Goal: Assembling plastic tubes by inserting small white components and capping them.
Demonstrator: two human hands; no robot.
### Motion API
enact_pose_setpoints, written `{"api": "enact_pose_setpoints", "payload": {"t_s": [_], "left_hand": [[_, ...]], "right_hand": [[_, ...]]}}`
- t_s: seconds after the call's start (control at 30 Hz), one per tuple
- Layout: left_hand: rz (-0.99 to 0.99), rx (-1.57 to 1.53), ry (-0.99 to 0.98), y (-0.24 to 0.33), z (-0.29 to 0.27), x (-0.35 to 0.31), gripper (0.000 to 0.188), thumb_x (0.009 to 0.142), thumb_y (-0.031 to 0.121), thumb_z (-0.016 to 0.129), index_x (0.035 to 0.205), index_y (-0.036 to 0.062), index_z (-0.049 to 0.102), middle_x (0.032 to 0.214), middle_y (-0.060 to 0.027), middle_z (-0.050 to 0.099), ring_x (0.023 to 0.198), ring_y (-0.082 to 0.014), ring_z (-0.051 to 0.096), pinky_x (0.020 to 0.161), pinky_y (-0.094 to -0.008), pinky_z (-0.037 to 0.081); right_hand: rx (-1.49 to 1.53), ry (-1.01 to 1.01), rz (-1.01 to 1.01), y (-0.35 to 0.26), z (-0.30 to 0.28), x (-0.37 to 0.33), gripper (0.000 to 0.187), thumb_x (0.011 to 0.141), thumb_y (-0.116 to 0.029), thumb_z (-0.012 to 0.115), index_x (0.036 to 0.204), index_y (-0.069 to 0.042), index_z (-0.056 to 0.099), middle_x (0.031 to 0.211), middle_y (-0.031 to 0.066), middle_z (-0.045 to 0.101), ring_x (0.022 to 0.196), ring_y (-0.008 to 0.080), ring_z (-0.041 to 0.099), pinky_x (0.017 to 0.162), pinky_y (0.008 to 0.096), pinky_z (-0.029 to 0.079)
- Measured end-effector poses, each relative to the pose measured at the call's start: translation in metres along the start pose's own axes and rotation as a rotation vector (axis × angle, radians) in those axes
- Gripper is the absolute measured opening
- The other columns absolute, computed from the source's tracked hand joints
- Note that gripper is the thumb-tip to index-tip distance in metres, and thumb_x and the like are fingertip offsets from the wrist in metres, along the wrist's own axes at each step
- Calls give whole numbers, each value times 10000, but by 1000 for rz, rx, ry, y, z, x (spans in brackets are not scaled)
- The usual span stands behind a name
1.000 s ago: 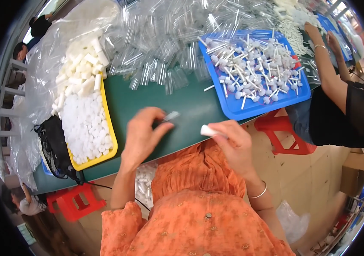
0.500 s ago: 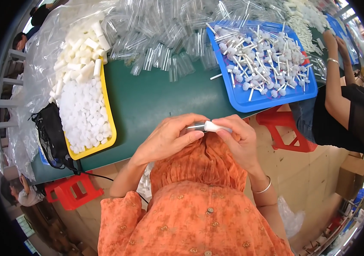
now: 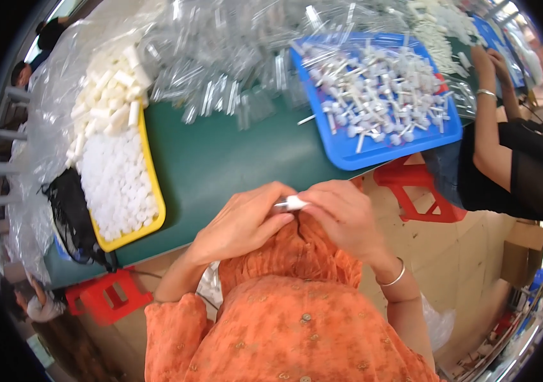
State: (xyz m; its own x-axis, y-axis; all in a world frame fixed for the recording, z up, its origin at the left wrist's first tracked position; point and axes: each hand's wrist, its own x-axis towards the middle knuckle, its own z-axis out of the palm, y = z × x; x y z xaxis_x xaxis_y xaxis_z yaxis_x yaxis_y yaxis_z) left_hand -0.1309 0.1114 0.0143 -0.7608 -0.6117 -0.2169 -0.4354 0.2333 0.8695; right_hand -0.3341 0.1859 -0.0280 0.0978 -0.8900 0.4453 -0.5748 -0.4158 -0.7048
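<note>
In front of my lap, just off the table's near edge, both hands meet at one small piece. My left hand (image 3: pixel 239 223) is closed around a clear plastic tube (image 3: pixel 279 204), most of which its fingers hide. The fingers of my right hand (image 3: pixel 348 219) pinch a white plug-like part (image 3: pixel 295 202) at the tube's right end. How far that part sits inside the tube cannot be made out.
A yellow tray (image 3: pixel 154 172) of small white caps stands left, with white foam cylinders (image 3: pixel 109 89) behind. A blue tray (image 3: pixel 348 156) holds white stemmed parts. Clear tubes (image 3: pixel 220 70) are heaped at the back. A co-worker's arm (image 3: pixel 491 134) reaches in at right.
The view has shifted slightly. My right hand has closed further over the white part and moved toward my left hand, so less of the part shows.
</note>
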Motion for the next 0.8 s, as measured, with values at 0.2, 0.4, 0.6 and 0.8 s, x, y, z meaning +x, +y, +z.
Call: {"api": "enact_pose_setpoints", "payload": {"t_s": [0.2,0.4,0.6,0.8], "left_hand": [[-33,-101,-63,-13,-8,4,241,934,132,585,1150,30,616,896,-118,652,755,-164,601,703,-311,484],[-130,-294,-81,-19,11,-4,240,982,133,505,1152,1,612,901,-90,637,802,-133,567,738,-282,467],[-42,-129,-69,-15,24,5,238,1006,174,455,1042,-11,600,824,-153,577,735,-252,559,694,-350,455],[154,-40,24,-16,45,-12,211,998,150,451,1003,-10,589,753,-83,541,701,-168,530,669,-346,442]], "right_hand": [[173,-71,132,-10,-18,4,285,853,-137,698,1102,-25,617,930,95,651,806,290,627,707,365,507],[414,-286,325,-7,3,-9,227,917,-154,648,1097,-45,563,864,119,641,761,248,638,686,309,505],[705,-287,573,-4,-16,-14,192,927,-62,609,1116,-27,608,918,38,649,776,96,606,682,267,496],[901,-369,556,1,-7,-28,153,914,7,604,1066,0,614,935,35,644,785,68,597,677,228,492]]}}
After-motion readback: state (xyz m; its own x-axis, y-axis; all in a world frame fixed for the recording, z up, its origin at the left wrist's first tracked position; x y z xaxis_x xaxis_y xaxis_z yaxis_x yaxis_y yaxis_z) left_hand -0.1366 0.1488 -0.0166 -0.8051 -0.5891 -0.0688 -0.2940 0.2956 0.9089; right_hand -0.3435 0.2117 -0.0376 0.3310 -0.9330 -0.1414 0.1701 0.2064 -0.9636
